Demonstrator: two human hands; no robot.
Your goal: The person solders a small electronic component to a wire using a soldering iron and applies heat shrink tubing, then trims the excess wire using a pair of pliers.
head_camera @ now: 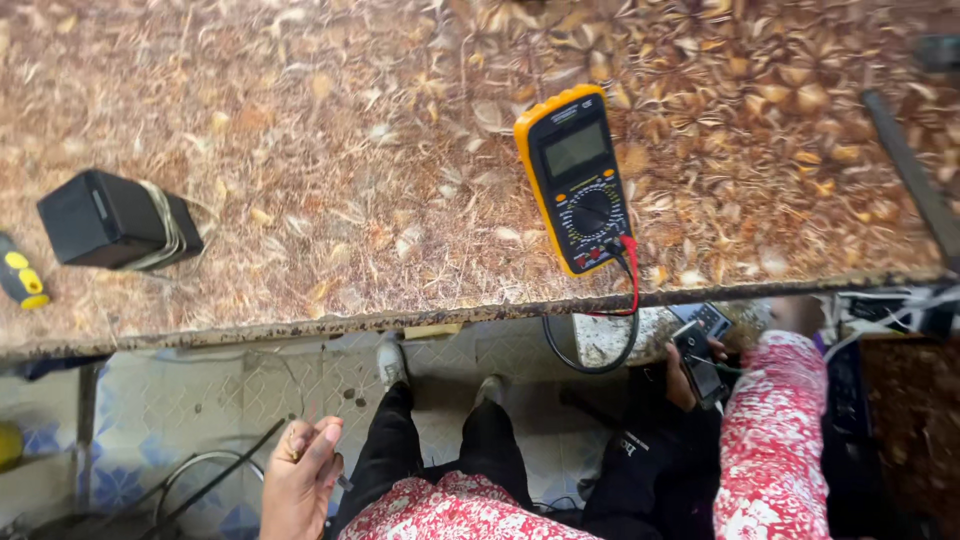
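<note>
Leaf-patterned table (300,200), tiled floor below. Yellow multimeter (577,178) near the right edge, long axis running near-to-far. Right hand (690,375), closer beneath it, closed around a dark device (700,375). Left hand (300,475) pinches thin probe (318,432).

A wide table top (330,170) fills the upper part of the view, its surface a busy brown and gold pattern of leaf-like shapes, glossy where daylight catches it toward the right. Its front edge (300,328) runs worn and chipped across the frame. Below it lies a pale tiled floor (180,400) with a faint lattice pattern and blue floral patches at the left. A dark metal table leg (87,420) stands at lower left.
</note>
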